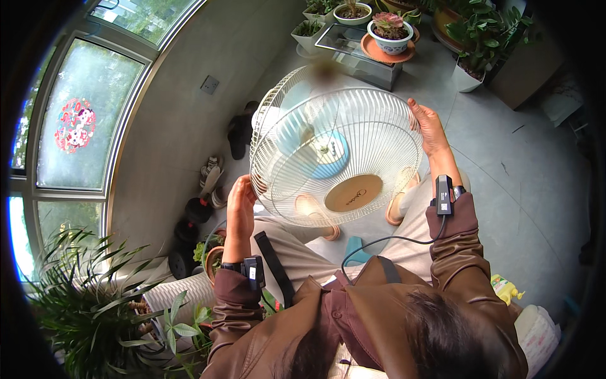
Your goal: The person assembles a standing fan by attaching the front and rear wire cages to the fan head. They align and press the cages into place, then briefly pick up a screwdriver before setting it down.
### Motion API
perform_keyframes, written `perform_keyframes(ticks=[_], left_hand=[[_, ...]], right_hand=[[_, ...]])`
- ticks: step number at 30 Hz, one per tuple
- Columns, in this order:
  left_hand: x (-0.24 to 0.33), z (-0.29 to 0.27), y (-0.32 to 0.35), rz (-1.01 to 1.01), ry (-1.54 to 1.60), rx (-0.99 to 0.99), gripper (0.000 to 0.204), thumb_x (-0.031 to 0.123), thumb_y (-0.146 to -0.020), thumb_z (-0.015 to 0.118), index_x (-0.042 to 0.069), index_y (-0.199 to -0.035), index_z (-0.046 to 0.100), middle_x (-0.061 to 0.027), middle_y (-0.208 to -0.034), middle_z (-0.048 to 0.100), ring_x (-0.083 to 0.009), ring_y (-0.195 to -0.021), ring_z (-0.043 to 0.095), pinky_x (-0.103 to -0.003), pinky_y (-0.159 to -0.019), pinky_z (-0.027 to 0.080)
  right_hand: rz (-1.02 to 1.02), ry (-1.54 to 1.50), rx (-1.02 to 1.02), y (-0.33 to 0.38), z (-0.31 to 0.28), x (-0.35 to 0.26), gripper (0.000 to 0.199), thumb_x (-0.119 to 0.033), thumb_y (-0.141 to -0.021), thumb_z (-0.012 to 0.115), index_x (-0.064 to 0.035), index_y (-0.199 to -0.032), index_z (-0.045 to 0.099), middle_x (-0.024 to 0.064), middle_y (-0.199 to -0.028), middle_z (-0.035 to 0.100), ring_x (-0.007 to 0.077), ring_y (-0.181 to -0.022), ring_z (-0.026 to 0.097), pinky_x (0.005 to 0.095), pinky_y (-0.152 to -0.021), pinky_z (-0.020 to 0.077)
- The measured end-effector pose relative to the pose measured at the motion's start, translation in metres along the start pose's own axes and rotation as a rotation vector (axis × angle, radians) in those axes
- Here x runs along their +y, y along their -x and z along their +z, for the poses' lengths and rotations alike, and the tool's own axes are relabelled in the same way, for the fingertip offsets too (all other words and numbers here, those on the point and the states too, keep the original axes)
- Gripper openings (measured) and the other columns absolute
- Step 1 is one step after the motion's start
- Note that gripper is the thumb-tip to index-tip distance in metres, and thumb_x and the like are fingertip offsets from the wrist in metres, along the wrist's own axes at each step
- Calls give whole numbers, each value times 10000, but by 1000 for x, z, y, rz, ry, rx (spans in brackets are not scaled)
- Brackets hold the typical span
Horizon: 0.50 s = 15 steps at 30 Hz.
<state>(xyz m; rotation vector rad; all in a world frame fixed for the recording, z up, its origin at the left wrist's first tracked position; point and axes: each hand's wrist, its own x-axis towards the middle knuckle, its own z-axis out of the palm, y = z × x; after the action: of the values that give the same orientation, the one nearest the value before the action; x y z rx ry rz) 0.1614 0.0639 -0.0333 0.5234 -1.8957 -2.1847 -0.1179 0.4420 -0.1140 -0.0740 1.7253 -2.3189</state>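
Between my hands is a round white wire fan grille (355,193) with a gold-beige disc at its centre, held tilted above my knees. My left hand (240,201) closes on its left rim. My right hand (430,128) grips the rim at the upper right, thumb and fingers around the edge. Just behind it stands the fan's rear grille (268,114), with pale translucent blades (295,104) in front of it. Through the wires a round blue fan base (338,146) shows below. Whether the two grilles touch at the left I cannot tell.
Potted plants line the far side, among them a pink succulent (389,26) on an orange saucer over a glass-topped box (372,74). Shoes (240,129) and dark dumbbells (183,237) lie along the left wall. A spiky plant (95,303) fills the lower left.
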Motion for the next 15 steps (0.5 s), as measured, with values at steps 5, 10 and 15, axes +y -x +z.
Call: perform_keyframes(ticks=[5, 10, 15], left_hand=[[-2, 39, -25, 2, -223, -77, 299, 255, -1046, 558, -26, -1067, 658, -24, -820, 636, -94, -780, 572, -256, -765, 455], [-1, 61, -30, -6, -313, -42, 233, 233, -1010, 610, 21, -921, 646, 25, -727, 555, -69, -698, 487, -237, -680, 386], [-4, 59, -14, 2, -54, 157, 196, 193, -977, 643, 66, -832, 608, 41, -733, 506, -57, -672, 434, -223, -649, 345]], right_hand=[[-58, 206, -233, 7, 20, -5, 480, -441, -904, 749, -130, -621, 518, -93, -621, 393, 33, -595, 323, 230, -547, 265], [-144, 271, -272, 10, 41, -13, 442, -394, -901, 766, -79, -667, 564, -85, -642, 429, 35, -630, 360, 227, -557, 299], [-277, 301, -40, -4, 32, -4, 387, -368, -966, 677, -10, -820, 663, -43, -710, 584, 66, -675, 502, 246, -614, 414]])
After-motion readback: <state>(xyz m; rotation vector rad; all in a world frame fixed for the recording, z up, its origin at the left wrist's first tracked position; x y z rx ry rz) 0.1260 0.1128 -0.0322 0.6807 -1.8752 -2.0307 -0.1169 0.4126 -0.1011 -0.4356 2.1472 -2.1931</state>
